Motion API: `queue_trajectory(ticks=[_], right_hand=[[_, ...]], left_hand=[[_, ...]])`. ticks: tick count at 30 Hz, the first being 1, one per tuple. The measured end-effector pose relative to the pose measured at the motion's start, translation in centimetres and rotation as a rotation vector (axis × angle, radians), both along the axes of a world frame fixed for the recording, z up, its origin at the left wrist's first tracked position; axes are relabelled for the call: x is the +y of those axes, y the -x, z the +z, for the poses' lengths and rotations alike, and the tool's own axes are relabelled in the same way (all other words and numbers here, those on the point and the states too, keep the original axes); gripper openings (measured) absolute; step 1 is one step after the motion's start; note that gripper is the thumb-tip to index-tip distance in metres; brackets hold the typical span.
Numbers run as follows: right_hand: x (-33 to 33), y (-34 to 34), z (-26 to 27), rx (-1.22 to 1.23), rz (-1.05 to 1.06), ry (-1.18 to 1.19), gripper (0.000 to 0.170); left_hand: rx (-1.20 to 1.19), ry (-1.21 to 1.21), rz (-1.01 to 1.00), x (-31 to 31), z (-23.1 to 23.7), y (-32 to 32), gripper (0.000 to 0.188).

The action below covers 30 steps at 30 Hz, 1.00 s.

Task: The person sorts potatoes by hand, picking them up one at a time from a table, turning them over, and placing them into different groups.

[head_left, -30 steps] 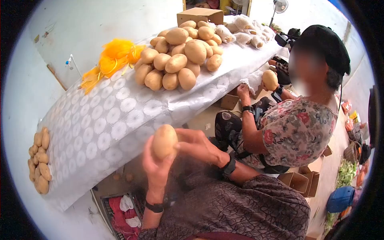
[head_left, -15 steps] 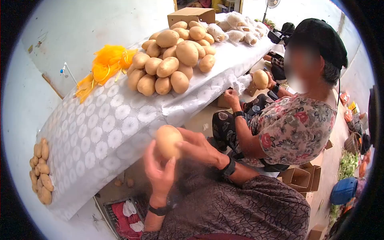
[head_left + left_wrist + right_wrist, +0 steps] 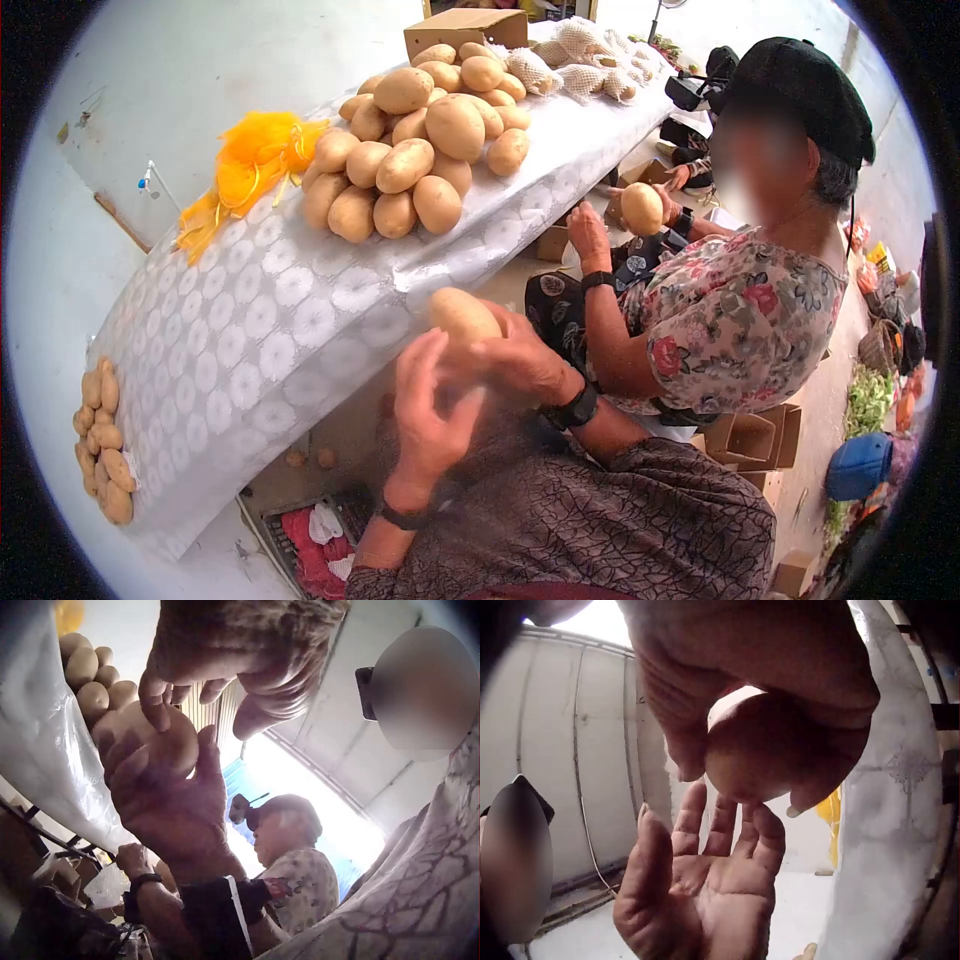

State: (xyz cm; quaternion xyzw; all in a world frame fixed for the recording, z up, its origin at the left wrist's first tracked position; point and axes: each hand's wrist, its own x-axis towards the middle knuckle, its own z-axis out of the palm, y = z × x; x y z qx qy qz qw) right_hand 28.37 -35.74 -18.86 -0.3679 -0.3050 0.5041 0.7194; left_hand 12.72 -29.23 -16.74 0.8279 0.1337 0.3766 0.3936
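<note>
In front of my torso, my right hand grips a large pale-brown potato, thumb on one side and fingers on the other. My left hand faces it from the left, palm turned to the potato, fingers extended and thumb apart. In the right wrist view the left fingertips are right at the potato's lower side. Seen from the left wrist, a left finger overlaps the potato, which sits in the right palm.
A potato heap lies on the table's patterned plastic cover, beside yellow net bags. White-netted potatoes and a cardboard box stand farther back. Another person sits at right holding a potato. A crate is below.
The potato has tipped over and moved right with my right hand. My left hand, earlier cupped round it, has loosened and opened. The view has shifted slightly.
</note>
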Motion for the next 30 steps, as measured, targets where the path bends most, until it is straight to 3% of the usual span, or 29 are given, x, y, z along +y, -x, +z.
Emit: queue_trajectory(ticks=[2, 13, 17, 19, 23, 24, 25, 28, 30], right_hand=[[0.3, -1.4, -0.6, -0.068, -0.077, 0.006, 0.071], [4.0, -12.2, 5.1, -0.444, -0.685, 0.049, 0.064], [6.7, -17.9, 7.0, -0.614, -0.995, 0.334, 0.062], [7.9, -21.4, 6.4, -0.714, -1.025, 0.315, 0.06], [10.7, -27.7, 6.1, -0.784, -0.982, 0.524, 0.041], [11.4, -29.4, 5.4, -0.82, -0.978, 0.553, 0.028], [12.1, -31.4, 4.0, -0.822, -0.97, 0.554, 0.028], [14.1, -35.3, 1.0, -1.337, -1.037, 0.48, 0.013], [15.3, -36.1, 0.6, -1.244, -0.991, 0.559, 0.018]], left_hand=[[-0.118, 0.3, -0.091, 0.0, -0.3, -0.6, 0.053], [-0.003, 0.347, -0.104, 1.4, -2.8, -0.6, 0.039], [0.024, 0.385, -0.086, 2.1, -3.0, -0.9, 0.037], [0.025, 0.404, -0.085, 2.4, -3.4, -1.0, 0.036], [0.09, 0.431, -0.074, 3.1, -3.6, -1.1, 0.035], [0.068, 0.439, -0.075, 3.1, -3.8, -1.4, 0.035], [0.068, 0.443, -0.069, 3.2, -3.9, -1.6, 0.035], [0.076, 0.443, -0.066, 3.8, -4.0, -1.8, 0.035], [0.102, 0.452, -0.069, 4.1, -4.2, -1.9, 0.034]])
